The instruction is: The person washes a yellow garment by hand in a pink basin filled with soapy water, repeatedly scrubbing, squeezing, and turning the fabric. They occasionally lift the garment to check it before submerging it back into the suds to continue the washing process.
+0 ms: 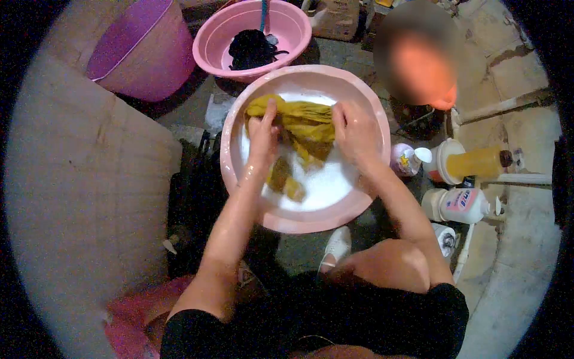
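Note:
A wet mustard-yellow cloth garment is stretched between my two hands, over a wide pink basin of white, sudsy water. My left hand grips its left end, thumb pointing up across the fabric. At the right end, my right hand is closed on the cloth with fingers curled. The lower part of the garment hangs down into the suds, where its outline is partly hidden. Both wrists are above the basin, inside its rim.
Behind stands a pink tub with black cloth and a blue hose. A purple bucket is at upper left. Bottles line the right wall, including a yellow-liquid bottle and a white bottle. A wall bounds the left.

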The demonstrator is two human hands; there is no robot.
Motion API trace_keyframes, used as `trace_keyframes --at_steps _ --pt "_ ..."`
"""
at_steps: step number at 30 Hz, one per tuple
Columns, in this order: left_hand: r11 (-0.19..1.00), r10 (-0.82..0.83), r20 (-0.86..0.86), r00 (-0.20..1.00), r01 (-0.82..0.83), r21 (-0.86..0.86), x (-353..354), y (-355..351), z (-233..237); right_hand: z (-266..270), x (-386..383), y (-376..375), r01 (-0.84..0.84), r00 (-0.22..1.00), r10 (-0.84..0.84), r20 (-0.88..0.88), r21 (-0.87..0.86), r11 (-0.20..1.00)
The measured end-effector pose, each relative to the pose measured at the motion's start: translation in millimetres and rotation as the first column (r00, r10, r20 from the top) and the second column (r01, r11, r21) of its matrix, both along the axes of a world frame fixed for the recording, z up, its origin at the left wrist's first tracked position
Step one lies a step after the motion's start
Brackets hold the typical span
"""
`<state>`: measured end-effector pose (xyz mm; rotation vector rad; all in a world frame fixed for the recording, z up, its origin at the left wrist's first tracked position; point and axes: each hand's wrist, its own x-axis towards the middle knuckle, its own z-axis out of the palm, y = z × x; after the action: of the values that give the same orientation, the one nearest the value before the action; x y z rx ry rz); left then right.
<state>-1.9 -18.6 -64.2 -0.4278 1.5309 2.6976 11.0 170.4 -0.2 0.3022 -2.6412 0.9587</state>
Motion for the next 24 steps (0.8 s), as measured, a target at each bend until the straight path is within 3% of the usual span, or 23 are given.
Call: trace_keyframes --at_steps 1,2,3,4,5,6,7,8,9,10,11,12,14,15,16,17,19,20,23,24 --pt "0.979 -0.039 0.049 0.998 0.048 -0.198 -9 -11 1 -1 1 2 0.001 1.0 -0.001 -0.003 -0.002 1.0" --pt "0.955 -0.034 -0.076 0.997 0.01 -0.296 -17 -10 -1 -5 1 7 -0.196 0.963 0.19 0.189 0.009 0.981" --pt "0.955 -0.035 -0.078 0.996 0.01 -0.297 -23 -10 -5 -12 3 13 -0.385 0.853 0.364 0.374 -0.018 0.923" --pt "0.803 -0.148 -0.092 0.985 0.065 -0.593 -31 -12 -15 -29 5 16 -0.38 0.853 0.359 0.378 -0.019 0.925" --pt "0.559 -0.26 -0.068 0.963 0.093 -0.824 -37 -12 -30 -57 7 20 -0.396 0.892 0.311 0.329 0.235 0.888" --pt "0.316 -0.199 -0.186 0.962 -0.117 -0.942 -41 -5 -63 -83 9 23 -0.377 0.923 0.279 0.265 0.476 0.795" --pt "0.201 -0.129 -0.121 0.984 -0.094 -0.975 -42 5 -81 -102 12 24 -0.353 0.926 0.19 0.327 0.566 0.745" --pt "0.086 -0.05 -0.067 0.996 -0.063 -0.994 -45 15 -91 -125 15 24 -0.351 0.926 0.185 0.329 0.57 0.743" --pt "0.09 -0.054 -0.065 0.996 -0.06 -0.994 -46 22 -89 -149 18 20 -0.316 0.929 0.1 0.357 0.622 0.716" --pt "0.108 -0.088 0.143 0.986 0.152 -0.982 -43 28 -84 -149 19 12 -0.29 0.922 0.016 0.386 0.666 0.687" --pt "0.128 -0.124 0.341 0.932 0.356 -0.926 -40 31 -82 -150 16 9 -0.399 0.883 0.033 0.468 0.713 0.577" --pt "0.134 -0.127 0.349 0.929 0.365 -0.921 -38 32 -95 -155 14 3 -0.405 0.879 0.029 0.476 0.713 0.572" --pt "-0.069 -0.338 0.24 0.91 0.23 -0.971 -38 30 -150 -183 7 -3 -0.433 0.858 0.021 0.514 0.7 0.568" --pt "-0.354 -0.38 0.288 0.879 0.149 -0.923 -39 27 -198 -232 4 12 -0.404 0.893 0.192 0.408 0.535 0.742" --pt "-0.471 -0.364 0.374 0.853 0.178 -0.864 -45 29 -200 -251 1 15 -0.405 0.892 0.19 0.411 0.535 0.741" --pt "-0.537 -0.336 0.442 0.832 0.216 -0.815 -48 31 -189 -259 -1 15 -0.517 0.848 0.188 0.496 0.691 0.506" --pt "-0.603 -0.287 0.513 0.809 0.264 -0.753 -53 32 -179 -279 -14 27 -0.44 0.815 0.093 0.572 0.505 0.743" --pt "-0.608 -0.278 0.53 0.801 0.28 -0.742 -52 30 -175 -286 -22 37 -0.438 0.817 0.092 0.569 0.508 0.741" --pt "-0.558 -0.288 0.541 0.79 0.321 -0.765 -54 23 -158 -210 -53 51 -0.426 0.832 0.247 0.496 0.287 0.858" --pt "-0.519 -0.297 0.554 0.777 0.356 -0.777 -55 19 -151 -165 -49 49 -0.418 0.776 0.273 0.568 0.141 0.897"
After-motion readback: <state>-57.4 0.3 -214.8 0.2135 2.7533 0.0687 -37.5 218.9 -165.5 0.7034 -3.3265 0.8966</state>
